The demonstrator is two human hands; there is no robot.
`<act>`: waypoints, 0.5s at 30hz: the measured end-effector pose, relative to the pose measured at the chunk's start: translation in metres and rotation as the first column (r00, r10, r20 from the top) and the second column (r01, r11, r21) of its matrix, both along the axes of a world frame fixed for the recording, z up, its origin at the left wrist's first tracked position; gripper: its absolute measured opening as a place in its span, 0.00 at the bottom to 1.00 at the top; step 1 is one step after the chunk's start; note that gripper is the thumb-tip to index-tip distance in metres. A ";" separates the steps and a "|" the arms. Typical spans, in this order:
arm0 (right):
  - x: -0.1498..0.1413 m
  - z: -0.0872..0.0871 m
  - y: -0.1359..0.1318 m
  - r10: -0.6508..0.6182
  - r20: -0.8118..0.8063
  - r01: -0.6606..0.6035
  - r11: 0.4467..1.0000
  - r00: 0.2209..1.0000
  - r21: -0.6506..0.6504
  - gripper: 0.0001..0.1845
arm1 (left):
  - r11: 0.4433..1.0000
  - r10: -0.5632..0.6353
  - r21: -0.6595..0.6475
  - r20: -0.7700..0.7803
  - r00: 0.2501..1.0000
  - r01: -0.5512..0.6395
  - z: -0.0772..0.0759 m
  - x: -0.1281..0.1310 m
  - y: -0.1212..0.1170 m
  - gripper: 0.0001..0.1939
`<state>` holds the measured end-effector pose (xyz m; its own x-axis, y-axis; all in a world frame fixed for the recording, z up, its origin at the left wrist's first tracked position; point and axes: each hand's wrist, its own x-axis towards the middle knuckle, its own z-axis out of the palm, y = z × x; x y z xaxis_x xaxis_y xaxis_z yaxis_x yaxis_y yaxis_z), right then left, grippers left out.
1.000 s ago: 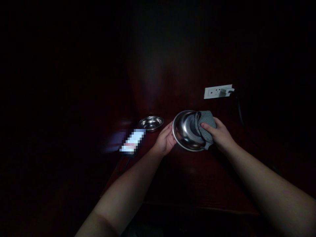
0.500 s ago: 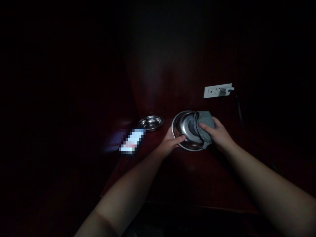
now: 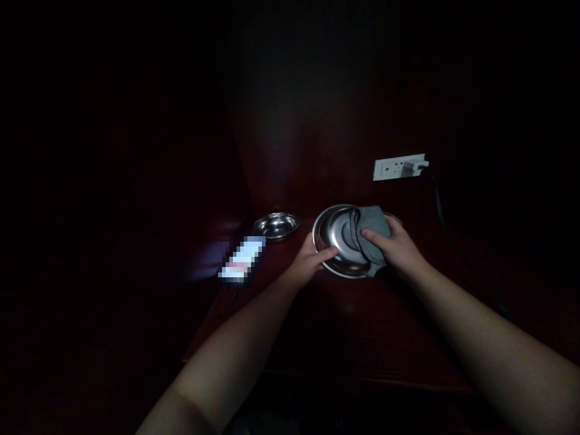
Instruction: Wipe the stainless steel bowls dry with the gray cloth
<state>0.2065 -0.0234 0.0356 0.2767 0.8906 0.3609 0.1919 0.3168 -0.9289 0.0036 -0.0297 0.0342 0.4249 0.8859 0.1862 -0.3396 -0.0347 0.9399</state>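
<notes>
A shiny steel bowl (image 3: 336,232) is tilted toward me above the table. My left hand (image 3: 312,260) grips its left rim, the thumb lying over the inside and the fingers behind. A folded grey-green cloth (image 3: 375,226) with a dark patterned edge covers the bowl's right side. My right hand (image 3: 401,244) is closed on this cloth and presses it against the bowl, thumb in front; its other fingers are hidden. Just behind the right hand shows a bit of another metal rim (image 3: 395,217), mostly covered.
A second, shallow steel bowl (image 3: 277,226) stands on the dark red table (image 3: 344,338) to the left. Nearer lies a lit phone (image 3: 243,260), its screen blurred, with a cable. A white wall socket (image 3: 385,170) holds a plug with a dark cord. The surroundings are very dark.
The cloth and my right hand have shifted slightly left and down across the bowl. The bowl has moved a little left, still in my left hand. More of the rim behind shows.
</notes>
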 end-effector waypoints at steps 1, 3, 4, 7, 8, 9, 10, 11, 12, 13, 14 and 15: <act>0.000 0.000 0.000 -0.006 0.001 0.006 1.000 1.000 0.007 0.35 | 1.000 0.000 0.001 -0.003 1.000 0.000 -0.001 0.000 0.000 0.37; 0.000 0.000 0.001 -0.014 0.001 0.014 1.000 1.000 0.020 0.34 | 1.000 -0.002 -0.002 -0.013 1.000 0.002 -0.002 0.000 0.001 0.38; -0.001 0.000 0.000 -0.012 0.001 0.012 1.000 1.000 0.021 0.34 | 1.000 -0.002 -0.004 -0.018 1.000 0.002 -0.002 -0.001 0.002 0.38; 0.000 0.001 0.000 -0.018 0.003 0.017 1.000 1.000 0.021 0.33 | 1.000 0.002 -0.005 -0.025 1.000 -0.002 -0.003 -0.001 0.003 0.37; 0.000 0.001 0.000 -0.024 0.005 0.024 0.999 1.000 0.026 0.31 | 1.000 0.002 -0.005 -0.024 1.000 -0.002 -0.004 -0.001 0.003 0.37; 0.001 0.001 0.000 -0.028 0.008 0.028 0.999 1.000 0.033 0.29 | 1.000 -0.001 -0.004 -0.023 1.000 0.001 -0.004 -0.001 0.003 0.37; 0.002 0.000 0.001 -0.032 0.011 0.032 0.999 0.999 0.042 0.28 | 1.000 -0.005 -0.004 -0.021 1.000 0.005 -0.004 -0.001 0.003 0.37; 0.003 -0.001 0.002 -0.036 0.013 0.035 0.998 0.999 0.052 0.27 | 1.000 -0.009 -0.004 -0.020 1.000 0.009 -0.004 -0.001 0.003 0.36; 0.004 -0.002 0.003 -0.036 0.016 0.035 0.998 0.999 0.059 0.27 | 1.000 -0.012 -0.003 -0.021 1.000 0.012 -0.004 -0.001 0.003 0.36; 0.005 -0.004 0.005 -0.038 0.017 0.037 0.997 0.999 0.066 0.27 | 1.000 -0.011 -0.002 -0.022 1.000 0.011 -0.004 -0.001 0.003 0.36; 0.006 -0.005 0.006 -0.039 0.018 0.038 0.997 0.999 0.072 0.27 | 1.000 -0.008 0.000 -0.021 1.000 0.008 -0.004 -0.001 0.003 0.36; 0.007 -0.006 0.007 -0.040 0.022 0.038 0.996 0.999 0.080 0.27 | 1.000 -0.005 0.003 -0.018 1.000 0.005 -0.003 -0.001 0.003 0.36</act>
